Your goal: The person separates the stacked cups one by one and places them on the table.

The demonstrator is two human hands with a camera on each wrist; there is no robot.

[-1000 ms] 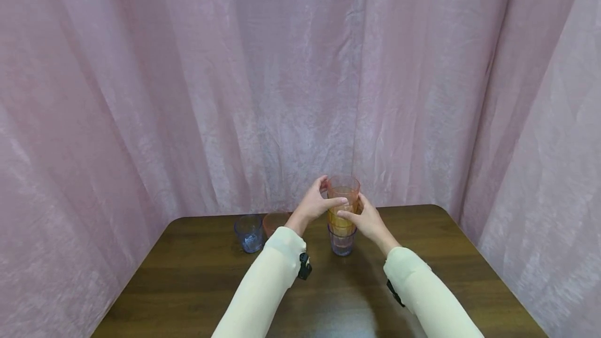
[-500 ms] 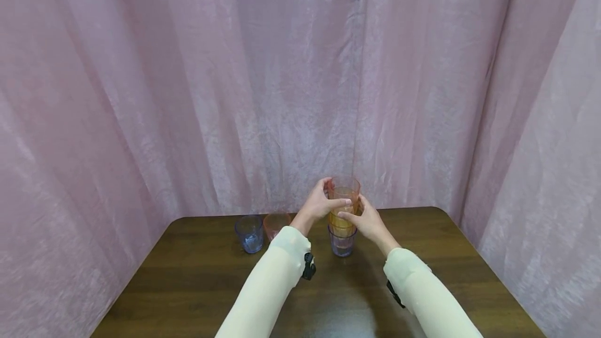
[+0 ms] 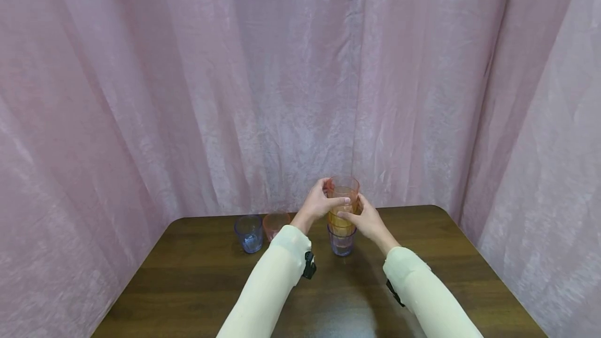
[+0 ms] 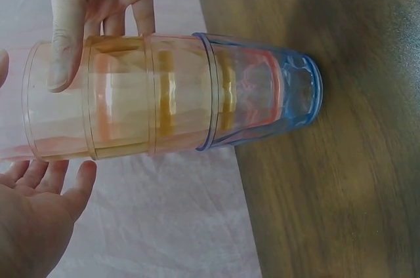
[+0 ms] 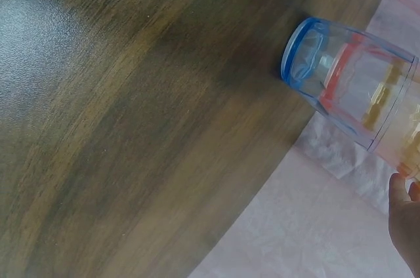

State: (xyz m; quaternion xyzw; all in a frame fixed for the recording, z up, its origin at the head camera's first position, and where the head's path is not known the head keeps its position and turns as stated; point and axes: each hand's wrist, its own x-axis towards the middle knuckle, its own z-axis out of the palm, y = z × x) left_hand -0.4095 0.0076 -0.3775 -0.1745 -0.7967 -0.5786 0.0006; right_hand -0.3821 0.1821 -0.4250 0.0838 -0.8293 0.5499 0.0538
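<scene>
Hands, left [image 3: 318,203] and right [image 3: 369,220], clasp a tall cup stack [image 4: 184,94] near the worktop's [image 3: 197,270] far edge, blue cup [image 3: 250,236] and pink cup [image 3: 275,223] not yet stacked.

No text, label, brand, number or sign can be read in any view.

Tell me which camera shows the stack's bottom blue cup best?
The left wrist view: the bottom blue cup appears large, rim to base. The right wrist view shows it large too, but near the right edge; the head view shows it small.
</scene>
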